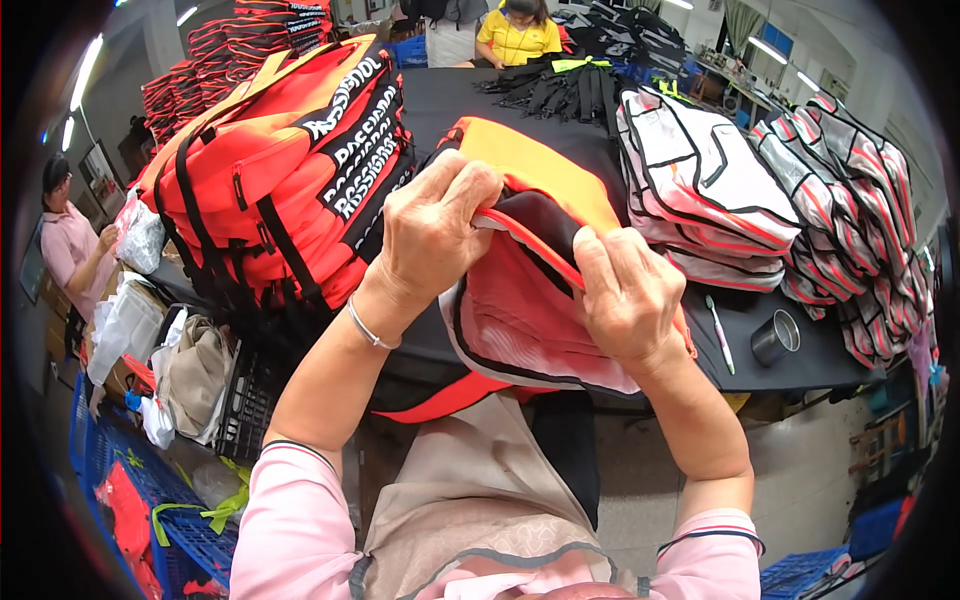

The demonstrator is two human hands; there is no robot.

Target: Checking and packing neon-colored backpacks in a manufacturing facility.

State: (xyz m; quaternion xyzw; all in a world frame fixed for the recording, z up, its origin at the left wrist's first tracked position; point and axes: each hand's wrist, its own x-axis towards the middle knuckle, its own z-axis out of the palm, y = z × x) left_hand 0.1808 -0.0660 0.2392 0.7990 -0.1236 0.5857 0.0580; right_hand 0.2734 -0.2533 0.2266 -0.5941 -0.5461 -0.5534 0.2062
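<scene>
Both hands are gripping 1 red and yellow vest, its long axis running from 11 o'clock down to 5 o'clock over the black table. Left hand is clenching the red-piped edge at 10 o'clock; right hand is pinching that edge at 4 o'clock, fingers closed.
</scene>
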